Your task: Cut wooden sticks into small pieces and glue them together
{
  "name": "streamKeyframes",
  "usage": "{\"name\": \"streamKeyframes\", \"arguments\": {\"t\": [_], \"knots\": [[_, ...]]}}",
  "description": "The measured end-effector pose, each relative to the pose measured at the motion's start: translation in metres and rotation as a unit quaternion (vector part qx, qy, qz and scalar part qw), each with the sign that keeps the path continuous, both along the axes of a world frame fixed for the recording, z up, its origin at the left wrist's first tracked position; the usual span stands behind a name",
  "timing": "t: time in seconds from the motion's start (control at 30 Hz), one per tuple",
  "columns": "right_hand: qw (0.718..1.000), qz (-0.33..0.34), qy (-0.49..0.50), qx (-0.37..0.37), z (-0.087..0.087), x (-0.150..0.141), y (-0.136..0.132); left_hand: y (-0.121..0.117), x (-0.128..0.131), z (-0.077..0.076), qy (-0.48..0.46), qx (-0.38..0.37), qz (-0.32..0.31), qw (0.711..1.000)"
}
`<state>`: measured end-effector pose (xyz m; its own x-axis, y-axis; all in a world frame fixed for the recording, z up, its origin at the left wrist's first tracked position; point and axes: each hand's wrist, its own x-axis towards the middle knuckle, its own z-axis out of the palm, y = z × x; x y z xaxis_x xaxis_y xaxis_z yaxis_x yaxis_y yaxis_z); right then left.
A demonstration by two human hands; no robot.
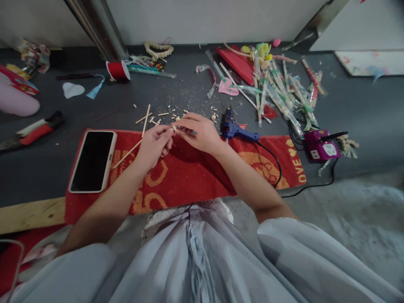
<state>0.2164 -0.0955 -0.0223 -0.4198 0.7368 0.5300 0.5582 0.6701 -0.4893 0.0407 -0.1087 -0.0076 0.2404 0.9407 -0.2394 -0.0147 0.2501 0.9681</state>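
Observation:
My left hand (154, 146) is closed in a pinch above the red towel (195, 176). Between its thumb and finger is a small pale wooden piece (174, 128). Facing it, my right hand (202, 134) bends its fingers around a small grey metallic tool (188, 131), mostly covered, so its kind is unclear. The fingertips of both hands meet at the wooden piece. A thin wooden stick (128, 154) slants out from beside the left hand across the towel. Just beyond the hands lie short cut bits of stick (163, 114) and crumbs.
Right of my hands, a blue glue gun (236, 128) rests at the towel's edge, its cord trailing. A phone (93, 162) lies at left, pliers (34, 131) farther out. Behind are a red ribbon spool (118, 70) and wrapped sticks (280, 88); a purple box (320, 145) stands right.

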Motion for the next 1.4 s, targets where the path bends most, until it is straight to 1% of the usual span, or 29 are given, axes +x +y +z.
{"name": "streamKeyframes", "arguments": {"t": [0.13, 0.23, 0.5, 0.73, 1.03, 1.2, 1.4], "knots": [[1.000, 0.013, 0.008, 0.007, -0.001, 0.001, 0.001, -0.001, 0.001, 0.007, -0.030, -0.041, -0.003, 0.999], [1.000, 0.022, 0.007, 0.008, -0.001, 0.002, 0.002, 0.000, 0.002, 0.009, -0.024, -0.050, 0.000, 0.998], [0.999, 0.027, 0.020, 0.001, -0.002, 0.001, 0.001, 0.001, 0.002, 0.005, 0.015, -0.038, 0.006, 0.999], [0.997, 0.040, 0.053, 0.025, -0.005, 0.001, 0.003, 0.001, 0.000, 0.003, 0.011, -0.027, 0.007, 1.000], [0.997, 0.057, 0.053, 0.011, -0.004, -0.002, 0.003, 0.000, -0.002, 0.002, 0.016, -0.006, 0.008, 1.000], [0.997, 0.062, 0.054, 0.002, -0.002, -0.002, 0.001, 0.000, -0.001, 0.002, 0.029, -0.010, 0.006, 1.000], [0.997, 0.052, 0.043, -0.023, 0.001, -0.001, 0.000, 0.002, -0.002, 0.000, 0.031, -0.010, 0.012, 0.999]]}}
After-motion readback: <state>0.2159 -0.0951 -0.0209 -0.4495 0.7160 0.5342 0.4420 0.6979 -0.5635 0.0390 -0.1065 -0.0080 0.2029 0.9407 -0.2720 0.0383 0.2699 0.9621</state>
